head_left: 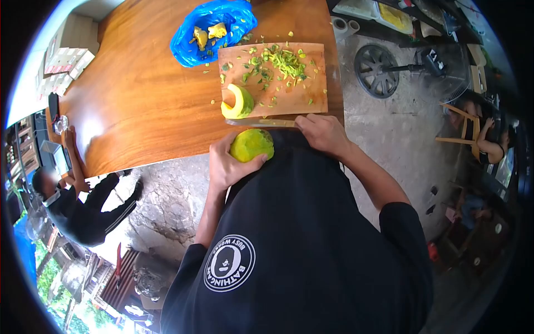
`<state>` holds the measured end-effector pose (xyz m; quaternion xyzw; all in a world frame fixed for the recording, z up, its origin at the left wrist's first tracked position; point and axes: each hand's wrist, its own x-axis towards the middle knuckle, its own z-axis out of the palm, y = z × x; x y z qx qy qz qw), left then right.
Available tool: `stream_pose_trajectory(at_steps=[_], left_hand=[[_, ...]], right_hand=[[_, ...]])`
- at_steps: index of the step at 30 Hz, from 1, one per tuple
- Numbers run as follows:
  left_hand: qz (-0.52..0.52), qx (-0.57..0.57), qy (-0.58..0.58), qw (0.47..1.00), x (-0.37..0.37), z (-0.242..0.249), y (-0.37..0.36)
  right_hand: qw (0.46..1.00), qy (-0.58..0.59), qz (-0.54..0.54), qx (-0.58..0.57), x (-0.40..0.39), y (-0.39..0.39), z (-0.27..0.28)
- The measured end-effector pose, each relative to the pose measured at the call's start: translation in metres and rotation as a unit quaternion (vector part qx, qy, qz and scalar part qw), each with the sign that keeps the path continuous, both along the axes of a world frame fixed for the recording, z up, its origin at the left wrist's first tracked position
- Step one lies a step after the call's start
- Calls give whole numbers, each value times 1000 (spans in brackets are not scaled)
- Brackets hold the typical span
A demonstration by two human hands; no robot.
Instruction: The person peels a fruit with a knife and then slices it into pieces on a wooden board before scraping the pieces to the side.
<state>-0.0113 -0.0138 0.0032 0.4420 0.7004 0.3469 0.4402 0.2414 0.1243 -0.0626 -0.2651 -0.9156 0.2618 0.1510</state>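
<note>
My left hand (223, 162) is wrapped round a yellow-green piece of squash (251, 146), its rind mostly pared off with a dark patch on the upper right. It is held in front of my body, just off the table edge. My right hand (322, 133) grips the handle of a knife (266, 122), whose blade points left along the near edge of the cutting board (267, 104). On the board's near left corner stands a curved, hollowed squash piece (239, 103). Green peel shavings (286, 62) lie heaped and scattered at the far side of the board.
A blue plastic bag (186, 42) with yellow pulpy lumps lies open beyond the board on the wooden table (133, 94). Boxes (69, 47) are stacked at the far left. A person (83, 206) sits at the table's left end. A fan (411, 69) stands on the floor to the right.
</note>
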Motion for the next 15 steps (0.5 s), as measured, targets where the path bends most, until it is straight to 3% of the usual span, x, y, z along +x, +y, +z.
stream_pose_trajectory(at_steps=[2,5,8,15], left_hand=[[8,69,-44,997,2,-1,5],[51,36,-147,987,4,-3,4],[13,26,-87,996,0,2,5],[1,42,-88,995,1,-10,5]], right_hand=[[1000,-3,28,6,-10,-5,7],[998,1,66,21,-16,-5,14],[996,0,84,36,-20,-4,22],[996,5,82,31,-17,-7,24]])
